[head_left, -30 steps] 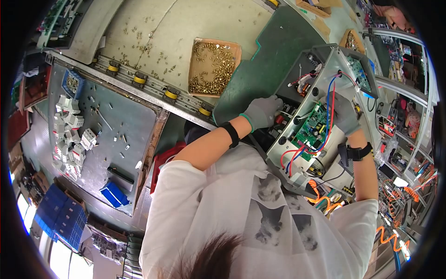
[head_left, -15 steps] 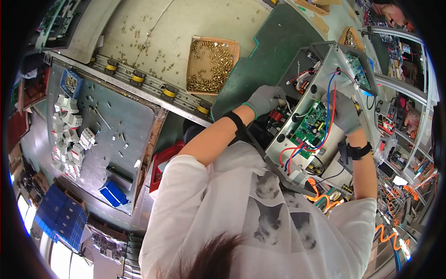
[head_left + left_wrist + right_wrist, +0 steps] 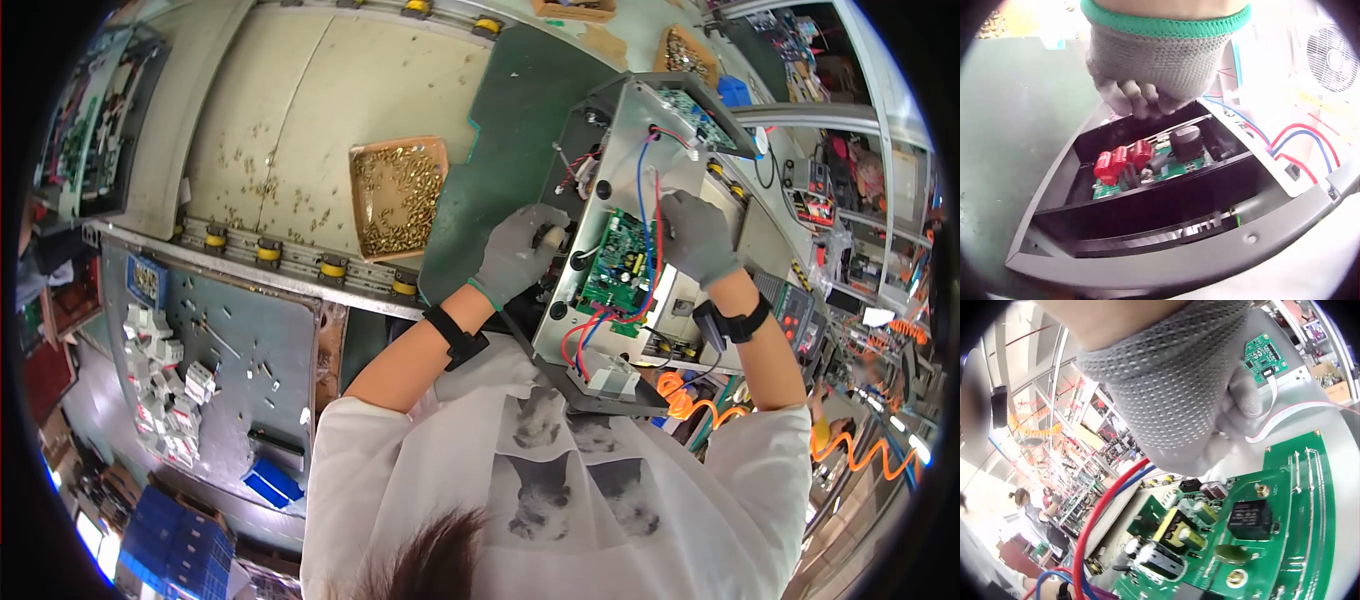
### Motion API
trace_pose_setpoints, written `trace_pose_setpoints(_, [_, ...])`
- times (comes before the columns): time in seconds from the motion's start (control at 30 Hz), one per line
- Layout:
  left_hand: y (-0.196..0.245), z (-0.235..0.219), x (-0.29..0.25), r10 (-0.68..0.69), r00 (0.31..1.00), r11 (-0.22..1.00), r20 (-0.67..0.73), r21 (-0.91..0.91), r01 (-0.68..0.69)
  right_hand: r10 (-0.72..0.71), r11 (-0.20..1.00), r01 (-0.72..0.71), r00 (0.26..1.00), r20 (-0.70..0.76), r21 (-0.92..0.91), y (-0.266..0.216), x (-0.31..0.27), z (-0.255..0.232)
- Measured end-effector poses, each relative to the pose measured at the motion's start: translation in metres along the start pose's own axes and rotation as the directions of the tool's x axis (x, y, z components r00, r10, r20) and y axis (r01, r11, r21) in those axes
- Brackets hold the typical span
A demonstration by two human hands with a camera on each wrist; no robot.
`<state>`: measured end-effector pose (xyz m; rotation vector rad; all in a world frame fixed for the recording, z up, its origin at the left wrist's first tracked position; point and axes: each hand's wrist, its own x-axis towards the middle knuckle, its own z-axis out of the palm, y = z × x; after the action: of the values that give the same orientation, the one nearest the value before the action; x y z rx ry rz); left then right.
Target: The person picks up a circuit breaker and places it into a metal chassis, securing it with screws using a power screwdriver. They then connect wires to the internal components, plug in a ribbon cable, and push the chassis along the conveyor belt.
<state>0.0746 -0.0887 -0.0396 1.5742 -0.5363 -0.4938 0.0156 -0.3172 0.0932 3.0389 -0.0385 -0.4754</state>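
Observation:
A metal housing (image 3: 560, 340) stands tilted before the person, with a green circuit board (image 3: 622, 262) on its inner panel. The gloved left hand (image 3: 520, 250) is over its left compartment, fingers bent down; in the left wrist view that hand (image 3: 1147, 69) is beyond red components (image 3: 1119, 164) and a black round part (image 3: 1186, 142). What its fingertips hold, if anything, is hidden. The gloved right hand (image 3: 700, 238) is at the board's right; in the right wrist view its fingers (image 3: 1240, 403) are bent beside a ribbon cable (image 3: 1285, 419), and whether they grip it is unclear.
A carton of brass parts (image 3: 372, 215) is on the bench, with loose ones scattered left of it. Red and blue wires (image 3: 655, 250) arch over the board. Grey-white modules (image 3: 160, 390) lie on the left table. A coiled orange hose (image 3: 685, 395) hangs at the lower right.
The head view has shifted, so the housing and both hands appear further left. The left hand remains over the left compartment, the right hand beside the board.

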Motion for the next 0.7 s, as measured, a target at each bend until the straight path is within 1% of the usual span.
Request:
trace_pose_setpoints(0.03, [0.016,0.001,0.008,0.016,1.000,1.000,0.018,-0.001,-0.016,0.022,1.000,-0.022,1.000,-0.010,-0.003,0.001,0.001,0.001])
trace_pose_setpoints(0.1, [0.041,0.007,0.023,0.145,0.989,0.989,0.035,0.008,-0.146,-0.026,0.993,0.034,0.997,0.072,-0.117,0.002,0.004,0.000])
trace_pose_setpoints(0.13, [0.047,0.012,0.031,0.140,0.982,0.989,0.124,0.031,-0.145,-0.031,0.992,0.045,0.993,0.114,-0.120,0.001,0.005,-0.003])
trace_pose_setpoints(0.17, [0.057,0.019,0.035,0.149,0.980,0.988,0.132,0.029,-0.154,-0.021,0.992,0.034,0.994,0.107,-0.123,0.002,0.006,-0.003])
trace_pose_setpoints(0.2, [0.084,0.020,0.042,-0.068,0.946,0.968,0.316,0.250,-0.015,-0.064,0.989,0.076,0.993,0.095,-0.127,0.004,0.007,0.000])
trace_pose_setpoints(0.23, [0.106,0.021,0.048,-0.310,0.848,0.873,0.429,0.481,0.076,-0.110,0.984,0.120,0.991,0.082,-0.131,0.006,0.008,0.001])
trace_pose_setpoints(0.27, [0.120,0.023,0.048,-0.215,0.876,0.835,0.432,0.547,-0.065,-0.129,0.980,0.138,0.989,0.068,-0.147,0.005,0.007,0.000])
trace_pose_setpoints(0.3, [0.121,0.033,0.045,-0.211,0.875,0.832,0.436,0.549,-0.073,-0.124,0.980,0.132,0.990,0.061,-0.146,0.007,0.009,0.000])
trace_pose_setpoints(0.33, [0.117,0.046,0.042,-0.113,0.933,0.780,0.340,0.612,-0.129,-0.190,0.967,0.190,0.982,0.016,-0.171,0.008,0.011,0.000])
trace_pose_setpoints(0.37, [0.111,0.055,0.038,-0.003,0.968,0.717,0.250,0.675,-0.172,-0.255,0.949,0.245,0.967,-0.026,-0.197,0.008,0.011,0.001])
trace_pose_setpoints(0.4, [0.104,0.059,0.039,-0.007,0.963,0.840,0.271,0.524,-0.141,-0.246,0.952,0.236,0.969,-0.031,-0.195,0.006,0.010,0.000])
trace_pose_setpoints(0.43, [0.096,0.063,0.037,-0.003,0.960,0.838,0.279,0.524,-0.150,-0.208,0.955,0.203,0.978,-0.001,-0.216,0.004,0.010,0.000])
trace_pose_setpoints(0.47, [0.087,0.065,0.034,0.060,0.975,0.942,0.215,0.311,-0.126,-0.169,0.956,0.171,0.985,0.029,-0.238,0.004,0.009,-0.001])
trace_pose_setpoints(0.5, [0.087,0.061,0.033,0.103,0.985,0.990,0.140,0.078,-0.115,-0.159,0.959,0.160,0.987,0.024,-0.236,0.006,0.007,0.002])
trace_pose_setpoints(0.53, [0.088,0.056,0.029,0.213,0.971,0.975,0.113,0.039,-0.218,-0.044,0.999,0.045,0.998,0.033,-0.028,0.007,0.005,0.009])
trace_pose_setpoints(0.57, [0.086,0.051,0.028,0.214,0.969,0.975,0.123,0.042,-0.220,0.063,0.981,-0.074,0.996,0.065,0.180,0.008,0.005,0.013])
trace_pose_setpoints(0.6, [0.083,0.045,0.025,0.110,0.985,0.994,0.132,-0.035,-0.106,0.071,0.966,-0.083,0.996,0.056,0.246,0.013,0.004,0.014])
trace_pose_setpoints(0.63, [0.084,0.035,0.023,0.002,0.989,0.994,0.145,-0.110,0.014,0.072,0.964,-0.085,0.996,0.058,0.253,0.015,0.004,0.012])
trace_pose_setpoints(0.67, [0.086,0.021,0.023,-0.016,0.963,0.940,0.271,-0.324,0.107,0.222,0.819,-0.315,0.945,0.241,0.480,0.016,0.005,0.007])
trace_pose_setpoints(0.7, [0.084,0.018,0.022,-0.021,0.965,0.941,0.262,-0.322,0.108,0.298,0.582,-0.530,0.844,0.446,0.617,0.018,0.007,0.005])
